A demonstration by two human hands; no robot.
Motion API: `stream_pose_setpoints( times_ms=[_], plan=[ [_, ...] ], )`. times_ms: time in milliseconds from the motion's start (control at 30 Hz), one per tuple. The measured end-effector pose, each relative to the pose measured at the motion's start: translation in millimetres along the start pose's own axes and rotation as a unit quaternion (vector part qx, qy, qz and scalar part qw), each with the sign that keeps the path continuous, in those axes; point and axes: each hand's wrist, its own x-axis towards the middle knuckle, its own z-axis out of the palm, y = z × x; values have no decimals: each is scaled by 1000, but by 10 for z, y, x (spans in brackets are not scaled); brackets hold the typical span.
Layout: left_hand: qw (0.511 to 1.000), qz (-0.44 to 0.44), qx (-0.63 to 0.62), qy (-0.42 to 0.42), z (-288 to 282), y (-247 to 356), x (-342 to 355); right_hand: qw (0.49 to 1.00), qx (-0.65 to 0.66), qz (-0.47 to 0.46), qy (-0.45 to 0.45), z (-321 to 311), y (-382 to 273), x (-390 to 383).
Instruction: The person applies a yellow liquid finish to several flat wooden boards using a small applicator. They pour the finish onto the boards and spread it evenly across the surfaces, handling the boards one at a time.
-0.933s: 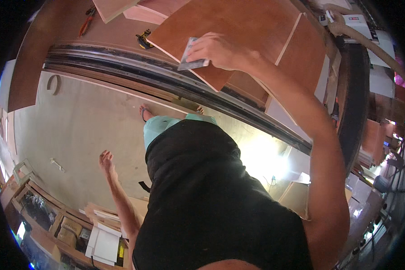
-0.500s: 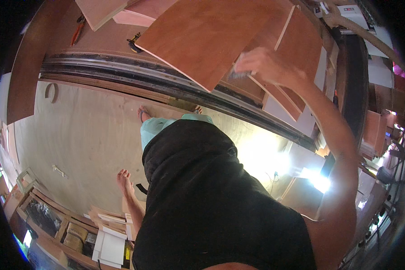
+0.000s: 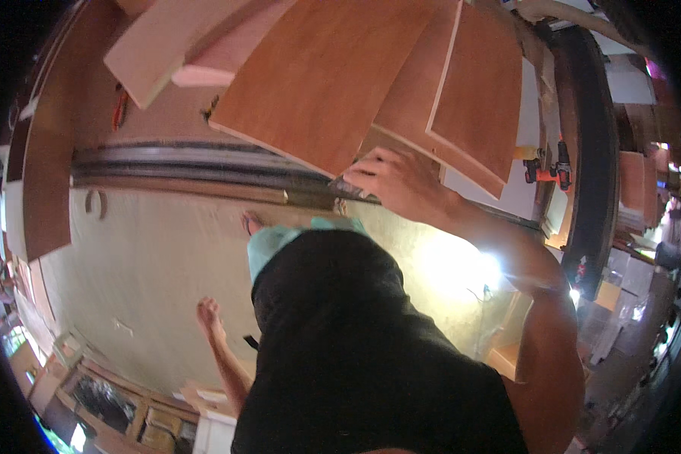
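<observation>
My right hand [image 3: 401,184] reaches to the near corner of a large reddish-brown wood panel [image 3: 310,83] on the workbench. Its fingers are curled round a small greyish thing [image 3: 349,184] at the panel's edge, too blurred to name. Right of that panel lie a second brown board [image 3: 480,98] and a wider brown board [image 3: 408,113] partly under it. My left hand [image 3: 209,312] hangs low at my side, away from the bench, with fingers curled in and nothing seen in it.
A red and black cordless drill [image 3: 556,170] lies on the right of the bench. Red-handled pliers [image 3: 119,106] rest at the far left. Stacked boards [image 3: 159,53] stand at the back left. Behind me are wooden shelves [image 3: 140,408]; a bright lamp [image 3: 480,268] glares near the floor.
My right hand has come down and nearer along the large panel's edge to its near corner. The view has shifted, bringing the drill into sight. My left hand's fingers have curled in more.
</observation>
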Motion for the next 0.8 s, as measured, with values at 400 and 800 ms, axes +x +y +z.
stream_pose_setpoints(
  times_ms=[400, 800],
  plan=[
    [997, -34, 35, -54, -77, -190, 180, 986, 130, 44, 97, 340, -632, 57],
    [992, -79, 84, -44, -749, -190, -54, 797, 252, 387, 390, 666, 221, 169]
  ],
)
